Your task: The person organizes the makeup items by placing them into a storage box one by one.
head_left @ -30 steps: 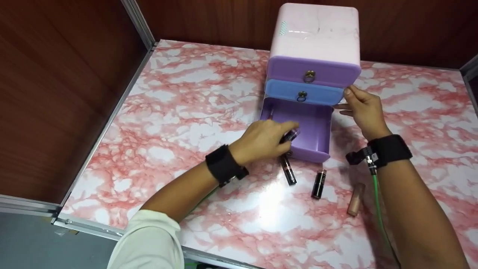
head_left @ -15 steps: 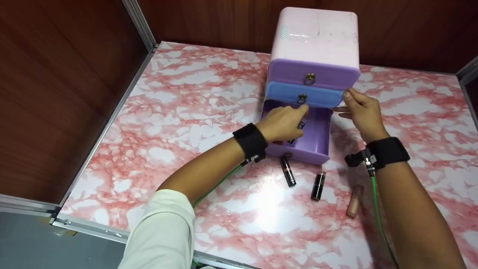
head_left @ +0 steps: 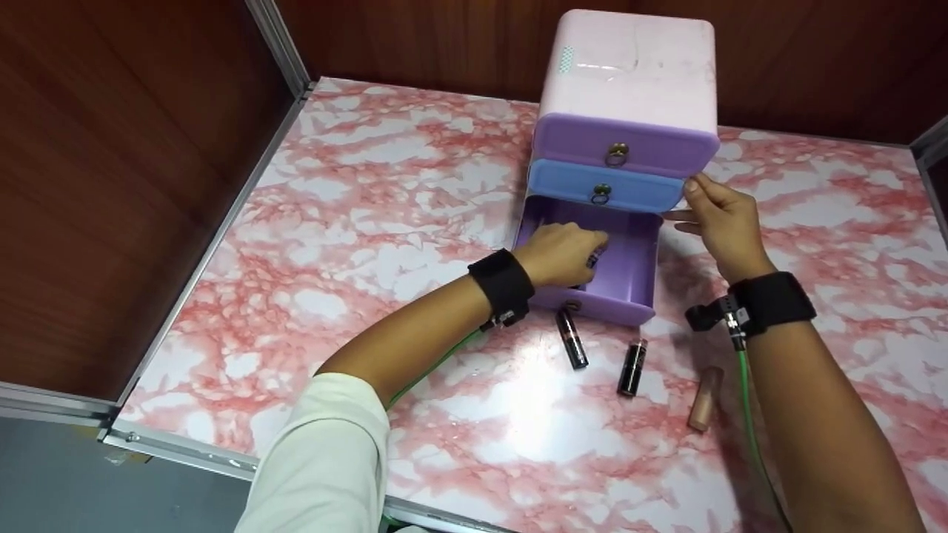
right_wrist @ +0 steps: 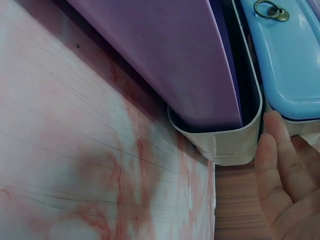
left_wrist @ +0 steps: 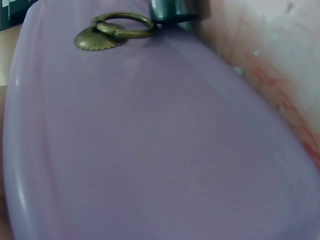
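Observation:
A pink cabinet (head_left: 637,74) has its bottom purple drawer (head_left: 629,266) pulled out. My left hand (head_left: 559,255) reaches down inside that drawer, its curled fingers holding a dark lipstick (head_left: 595,257) that is mostly hidden. In the left wrist view, the drawer's front (left_wrist: 150,125) with its brass ring pull (left_wrist: 125,27) fills the picture. At the cabinet's right side, my right hand (head_left: 726,222) rests its fingertips near the end of the blue middle drawer (head_left: 607,185). Its fingers (right_wrist: 272,170) lie nearly straight in the right wrist view.
Before the drawer on the marbled table (head_left: 355,222) lie a black lipstick (head_left: 572,340), another black lipstick (head_left: 632,368) and a brown-beige tube (head_left: 704,400). The first is close to the drawer's front. Wood-look panels (head_left: 415,44) stand behind and at the left.
My left hand has moved from over the drawer's front edge to inside it, carrying the lipstick, and has gone lower since half a second ago. My right hand keeps its place.

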### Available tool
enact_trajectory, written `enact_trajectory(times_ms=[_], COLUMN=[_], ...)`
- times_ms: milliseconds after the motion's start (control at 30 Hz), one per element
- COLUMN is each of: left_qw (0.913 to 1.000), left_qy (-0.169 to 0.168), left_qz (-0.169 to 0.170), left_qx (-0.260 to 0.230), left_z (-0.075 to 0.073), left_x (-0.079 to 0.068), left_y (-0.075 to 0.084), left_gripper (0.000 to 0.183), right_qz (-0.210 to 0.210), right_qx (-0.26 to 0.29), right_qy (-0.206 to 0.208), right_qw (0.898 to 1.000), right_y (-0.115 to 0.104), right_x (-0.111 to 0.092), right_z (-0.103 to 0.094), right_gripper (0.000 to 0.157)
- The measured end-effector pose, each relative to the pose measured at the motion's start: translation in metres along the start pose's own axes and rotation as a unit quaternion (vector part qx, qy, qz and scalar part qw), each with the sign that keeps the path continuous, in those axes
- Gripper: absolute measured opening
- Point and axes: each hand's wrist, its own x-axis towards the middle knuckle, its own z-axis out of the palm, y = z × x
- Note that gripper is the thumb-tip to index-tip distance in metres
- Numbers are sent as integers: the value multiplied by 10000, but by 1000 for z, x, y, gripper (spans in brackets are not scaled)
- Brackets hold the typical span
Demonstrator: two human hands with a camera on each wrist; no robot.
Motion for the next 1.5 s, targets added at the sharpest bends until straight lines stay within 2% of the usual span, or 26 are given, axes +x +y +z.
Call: enact_trajectory(times_ms=[167, 367, 567, 700, 867, 1033, 1333, 1500], left_qw=[10000, 9999, 9993, 9988, 9982, 9978, 9985, 9993], left_qy=[-36, -47, -348, -411, -329, -303, -258, -98], left_qz=[5, 20, -122, -172, -19, -36, 37, 75], left_qx=[-67, 163, 67, 204, 498, 592, 477, 346], left_z=[3, 3, 3, 3, 1, 3, -1, -9], left_x=[0, 0, -1, -2, -4, -3, -6, -12], left_y=[-3, -6, -6, -7, -10, -13, -21, -22], left_gripper=[36, 23, 29, 29, 29, 27, 28, 37], right_qz=[13, -14, -36, 21, -15, 3, -64, -25], right_qx=[38, 41, 55, 74, 89, 115, 164, 149], right_qy=[1, 14, 63, 62, 66, 82, 16, 15], right_qw=[10000, 10000, 10000, 10000, 9999, 9999, 9998, 9999], right_y=[1, 1, 3, 5, 3, 3, 0, 0], right_x=[-2, -3, -4, -3, -4, -5, -2, -1], right_z=[0, -1, -3, -3, -2, -2, -1, 0], right_gripper=[52, 51, 51, 51, 51, 51, 52, 51])
